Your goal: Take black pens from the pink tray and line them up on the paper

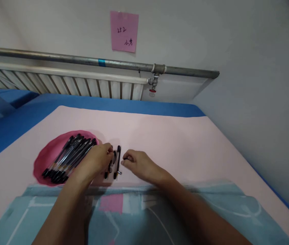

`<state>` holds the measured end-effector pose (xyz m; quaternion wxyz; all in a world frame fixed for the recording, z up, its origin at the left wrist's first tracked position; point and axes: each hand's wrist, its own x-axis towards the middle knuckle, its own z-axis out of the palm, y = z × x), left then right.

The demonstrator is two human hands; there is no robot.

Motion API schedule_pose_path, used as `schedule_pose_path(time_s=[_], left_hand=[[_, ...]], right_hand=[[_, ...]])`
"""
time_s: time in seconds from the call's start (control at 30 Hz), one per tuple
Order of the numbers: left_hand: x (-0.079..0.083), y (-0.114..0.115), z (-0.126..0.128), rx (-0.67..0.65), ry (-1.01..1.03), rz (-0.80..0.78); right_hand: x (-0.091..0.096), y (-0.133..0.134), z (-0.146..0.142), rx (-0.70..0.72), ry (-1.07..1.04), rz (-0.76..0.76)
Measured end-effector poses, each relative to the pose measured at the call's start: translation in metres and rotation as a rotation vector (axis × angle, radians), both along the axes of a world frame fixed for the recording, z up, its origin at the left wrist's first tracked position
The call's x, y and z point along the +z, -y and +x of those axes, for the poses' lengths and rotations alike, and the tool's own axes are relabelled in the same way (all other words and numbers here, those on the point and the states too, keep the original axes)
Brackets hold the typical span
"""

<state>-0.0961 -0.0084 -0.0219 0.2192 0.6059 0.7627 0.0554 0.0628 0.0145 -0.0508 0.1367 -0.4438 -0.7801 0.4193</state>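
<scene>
My left hand (101, 156) is closed, fingers pinched together, over a black-ended pen part (106, 175) on the pink table; what its fingertips hold is hidden. To its right lies a black pen (117, 163), with a small silvery piece (119, 173) near its lower end. A small curved black piece (114, 157) lies between that pen and my left fingers. My right hand (139, 165), just right of the pen, pinches a small black piece (128, 159), too small to name for sure.
A pink basket (37, 163) with many black-capped pens (70, 156) stands left of my left hand. Light blue patterned cloth (211, 204) covers the table's near side. Behind the blue edge (124, 105) are a white radiator (103, 88), a metal pipe (65, 58) and a red valve (152, 91).
</scene>
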Motion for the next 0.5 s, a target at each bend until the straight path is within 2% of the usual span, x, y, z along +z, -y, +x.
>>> schedule_pose_path(time_s=[0.13,0.33,0.5], left_hand=[[0.000,0.000,-0.001,-0.030,0.030,-0.010],[-0.002,-0.001,-0.002,-0.031,0.056,-0.015],[-0.004,-0.001,-0.002,-0.023,0.077,-0.005]], right_hand=[[-0.003,-0.007,0.003,-0.107,-0.013,0.038],[-0.014,-0.005,0.002,-0.032,-0.062,0.223],[-0.014,-0.004,0.002,0.035,0.001,0.255]])
